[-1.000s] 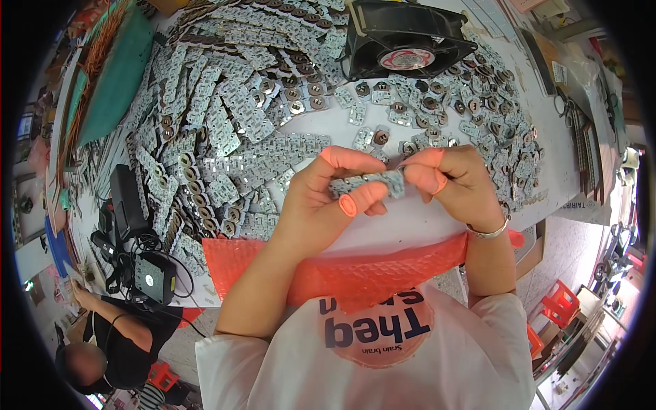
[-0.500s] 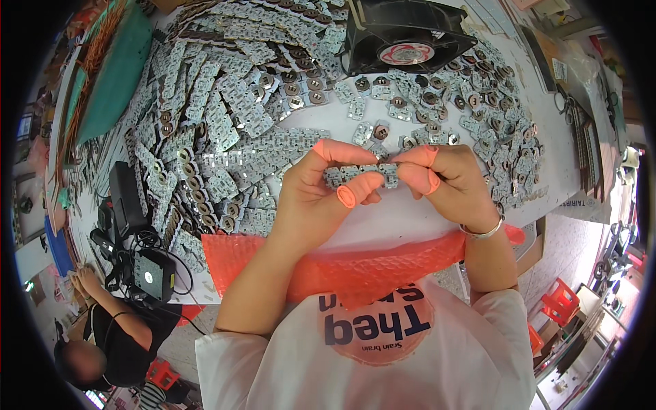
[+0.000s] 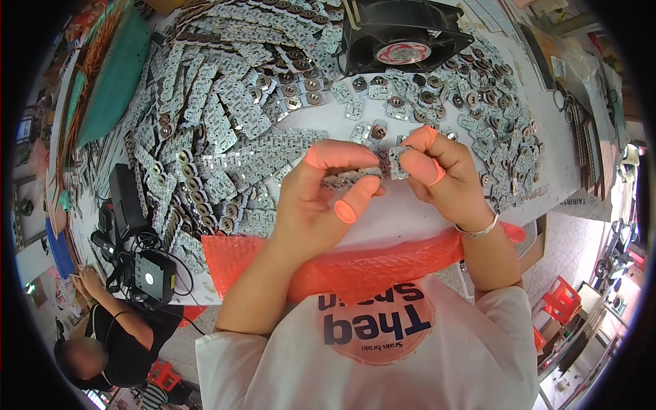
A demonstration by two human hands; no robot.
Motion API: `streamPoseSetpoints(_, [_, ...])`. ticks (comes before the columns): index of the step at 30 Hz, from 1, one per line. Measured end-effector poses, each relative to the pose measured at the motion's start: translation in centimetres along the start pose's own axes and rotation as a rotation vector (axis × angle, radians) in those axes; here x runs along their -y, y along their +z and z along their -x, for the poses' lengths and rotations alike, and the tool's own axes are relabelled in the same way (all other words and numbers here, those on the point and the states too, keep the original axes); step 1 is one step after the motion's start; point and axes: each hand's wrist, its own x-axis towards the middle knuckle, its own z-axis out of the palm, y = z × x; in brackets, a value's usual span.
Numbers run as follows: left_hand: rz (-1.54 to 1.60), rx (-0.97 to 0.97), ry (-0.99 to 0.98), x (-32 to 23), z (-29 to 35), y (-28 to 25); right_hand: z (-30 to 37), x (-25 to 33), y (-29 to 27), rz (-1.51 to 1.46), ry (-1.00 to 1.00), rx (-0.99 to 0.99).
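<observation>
In my left hand (image 3: 318, 195) is a short strip of small circuit boards (image 3: 347, 179), pinched between thumb and fingers. My right hand (image 3: 443, 176) grips one small circuit board (image 3: 397, 164) between thumb and forefinger, close to the strip's end and tilted away from it. Orange finger cots cover the thumb and forefinger of both hands. Beyond the hands lie loose single boards (image 3: 502, 130) with round dark parts on the right, and unbroken board strips (image 3: 239, 109) heaped on the left.
A black square fan (image 3: 406, 37) stands at the back of the white table (image 3: 328, 116). Red bubble wrap (image 3: 372, 263) lies along the front edge. Black power adapters with cables (image 3: 152, 273) sit at the left, near another person (image 3: 123, 328). A green tray (image 3: 119, 75) stands far left.
The end board has come apart from the strip and turned upright in my right hand. My left hand has tilted the remaining strip slightly.
</observation>
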Motion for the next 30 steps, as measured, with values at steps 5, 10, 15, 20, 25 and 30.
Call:
streamPoseSetpoints(5, [-0.409,0.131,0.227,1.3,-0.2,-1.1,0.1,0.1,0.2,0.313,-0.178,-0.016])
streamPoseSetpoints(10, [-0.437,0.056,0.169,1.2,0.2,-0.6,0.0,-0.2,0.3,0.289,-0.166,-0.037])
streamPoseSetpoints(15, [-0.271,0.012,0.146,1.7,0.1,-0.7,0.3,0.4,0.3,0.168,-0.088,-0.058])
streamPoseSetpoints(20, [-0.419,0.078,0.218,1.4,0.0,-0.5,0.2,0.3,0.4,0.067,-0.032,-0.057])
streamPoseSetpoints(25, [-0.429,0.074,0.058,1.4,0.0,-0.2,-0.1,0.2,-0.8,0.357,-0.084,-0.135])
streamPoseSetpoints(30, [-0.125,0.002,-0.067,1.3,-0.2,0.0,-0.5,-0.5,-1.9,0.601,-0.337,-0.129])
